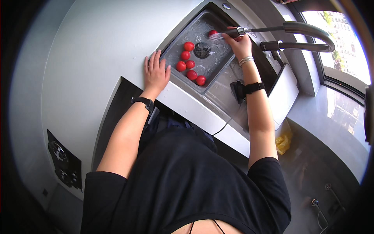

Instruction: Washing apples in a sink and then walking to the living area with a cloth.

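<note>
My right hand (242,45) grips the dark pull-out spray head (233,32) of the faucet above the grey basin (214,76). Water streams leftward from it over a lone round red fruit (212,33) by the far wall. Several more red fruits, perhaps tomatoes, lie in a loose curve along the basin's left and near sides; one red fruit (192,75) is near the front corner. Between them and the spray is a round drain (202,50). My left hand (156,73) rests flat at the basin's left edge, fingers spread, holding nothing.
The curved faucet neck (309,44) arches at the right, before a window (339,44). A white panel (283,99) stands at the sink's right end. White countertop (99,44) spreads leftward to a black gas hob (65,159). A yellow plastic bag (283,143) lies beyond my right elbow.
</note>
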`<state>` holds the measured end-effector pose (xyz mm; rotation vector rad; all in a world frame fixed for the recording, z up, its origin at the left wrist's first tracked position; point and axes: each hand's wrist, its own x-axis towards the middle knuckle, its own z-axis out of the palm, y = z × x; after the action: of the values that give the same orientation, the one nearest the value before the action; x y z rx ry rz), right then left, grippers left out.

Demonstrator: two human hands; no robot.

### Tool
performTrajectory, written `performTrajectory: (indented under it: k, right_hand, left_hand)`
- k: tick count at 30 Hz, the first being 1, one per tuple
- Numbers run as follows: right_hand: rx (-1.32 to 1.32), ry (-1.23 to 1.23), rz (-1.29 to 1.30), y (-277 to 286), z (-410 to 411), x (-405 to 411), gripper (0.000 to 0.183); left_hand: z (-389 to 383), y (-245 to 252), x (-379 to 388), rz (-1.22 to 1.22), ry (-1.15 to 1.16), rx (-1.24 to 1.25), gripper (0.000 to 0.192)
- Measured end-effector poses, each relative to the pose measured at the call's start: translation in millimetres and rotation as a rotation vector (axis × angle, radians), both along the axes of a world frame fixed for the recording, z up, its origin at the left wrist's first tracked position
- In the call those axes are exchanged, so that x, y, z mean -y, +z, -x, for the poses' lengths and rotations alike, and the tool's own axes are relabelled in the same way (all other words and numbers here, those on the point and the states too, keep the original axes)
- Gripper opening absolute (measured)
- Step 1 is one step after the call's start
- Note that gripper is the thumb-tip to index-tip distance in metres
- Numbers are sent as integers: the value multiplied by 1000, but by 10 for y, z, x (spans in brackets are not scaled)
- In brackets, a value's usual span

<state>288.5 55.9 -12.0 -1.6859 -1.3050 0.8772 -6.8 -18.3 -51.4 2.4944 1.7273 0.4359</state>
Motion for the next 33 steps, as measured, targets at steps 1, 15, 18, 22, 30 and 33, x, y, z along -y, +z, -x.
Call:
performTrajectory:
  k: [1, 15, 18, 22, 30, 33]
  right_hand:
    - [-132, 60, 27, 78, 185, -23, 30]
    - [599, -122, 58, 209, -390, 136, 32]
    - [218, -104, -105, 195, -109, 56, 34]
    - [224, -131, -197, 220, 14, -108, 35]
    - [208, -55, -56, 369, 13, -70, 30]
    - [332, -120, -146, 295, -81, -73, 29]
  left_hand:
    - [16, -5, 9, 1, 1, -5, 28]
    - [36, -4, 17, 5, 11, -25, 27]
    - [38, -3, 22, 0, 4, -17, 27]
    - [20, 18, 12, 1, 2, -26, 27]
    - [46, -12, 18, -21, 14, -22, 27]
    - [37, -13, 17, -17, 17, -17, 27]
